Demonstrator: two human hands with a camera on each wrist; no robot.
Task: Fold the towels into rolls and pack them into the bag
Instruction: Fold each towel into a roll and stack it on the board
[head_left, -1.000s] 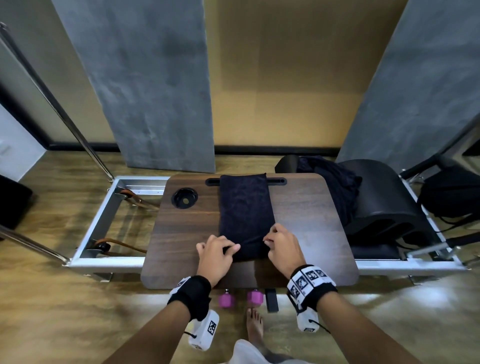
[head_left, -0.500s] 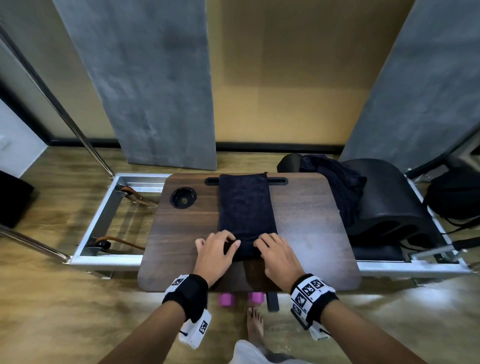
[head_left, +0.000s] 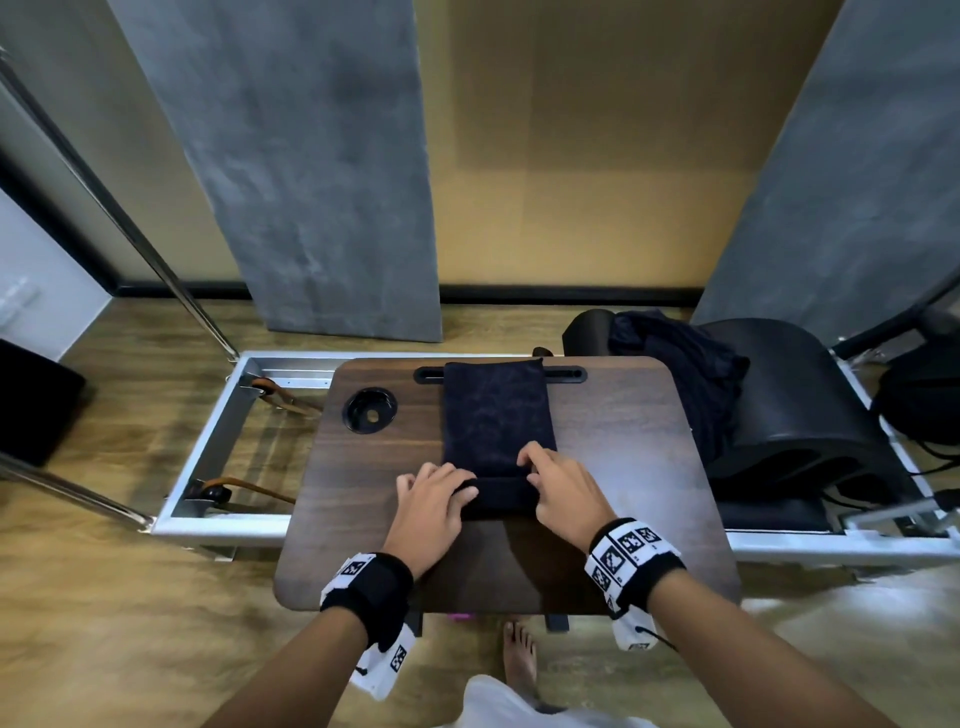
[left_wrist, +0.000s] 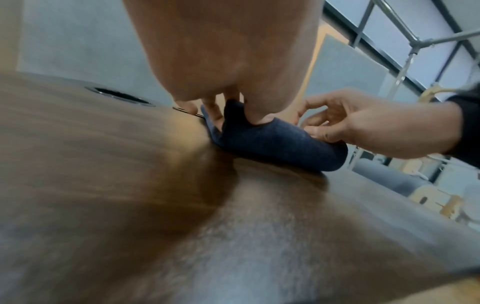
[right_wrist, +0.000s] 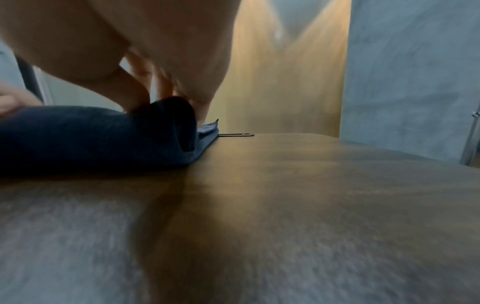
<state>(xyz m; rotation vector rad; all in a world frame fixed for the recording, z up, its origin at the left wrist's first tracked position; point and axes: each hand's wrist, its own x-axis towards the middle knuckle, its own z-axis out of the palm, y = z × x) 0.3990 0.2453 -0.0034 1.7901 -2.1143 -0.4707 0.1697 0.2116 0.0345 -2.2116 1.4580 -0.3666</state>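
Dark navy towel (head_left: 496, 415) lies flat on the surface (head_left: 623, 441) beyond both grips; left hand (head_left: 431, 512) and right hand (head_left: 563, 493) curl around its rolled near end.

Rolled near end of the dark navy terry towel (head_left: 497, 415): thicker, advanced farther up the dark wood desk (head_left: 623, 441); flat length shorter. Left hand (head_left: 434, 506) and right hand (head_left: 563, 488): both shifted forward with the roll, fingers curled over its ends.
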